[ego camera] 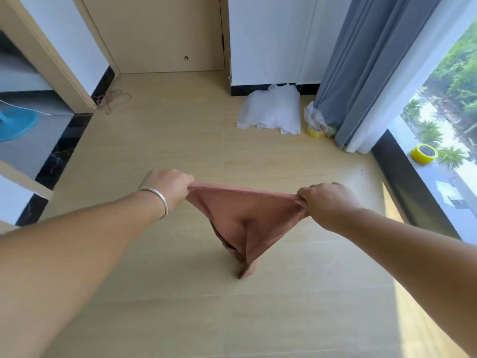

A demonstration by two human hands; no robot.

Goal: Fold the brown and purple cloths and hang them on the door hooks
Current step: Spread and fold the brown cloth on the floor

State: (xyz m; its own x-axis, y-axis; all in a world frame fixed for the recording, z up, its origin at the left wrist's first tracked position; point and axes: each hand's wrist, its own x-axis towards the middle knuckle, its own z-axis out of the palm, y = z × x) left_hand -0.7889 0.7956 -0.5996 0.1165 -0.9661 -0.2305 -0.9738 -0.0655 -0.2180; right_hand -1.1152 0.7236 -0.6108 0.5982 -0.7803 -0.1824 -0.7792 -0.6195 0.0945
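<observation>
Here, brown cloth [242,215] stretched taut.
Left hand [167,188] and right hand [326,202] pinch its corners; a slackened grip could drop it to the floor [167,140].

One brown cloth [242,215], two hands (left [169,188], right [326,202]), two yellow tape rolls [423,152], one bracelet [158,200]

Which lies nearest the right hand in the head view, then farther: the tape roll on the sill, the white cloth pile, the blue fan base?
From the right hand:
1. White cloth pile, ahead by the wall.
2. Tape roll, right, on the sill; close to the pile's rank.
3. Blue fan base, far left.
</observation>
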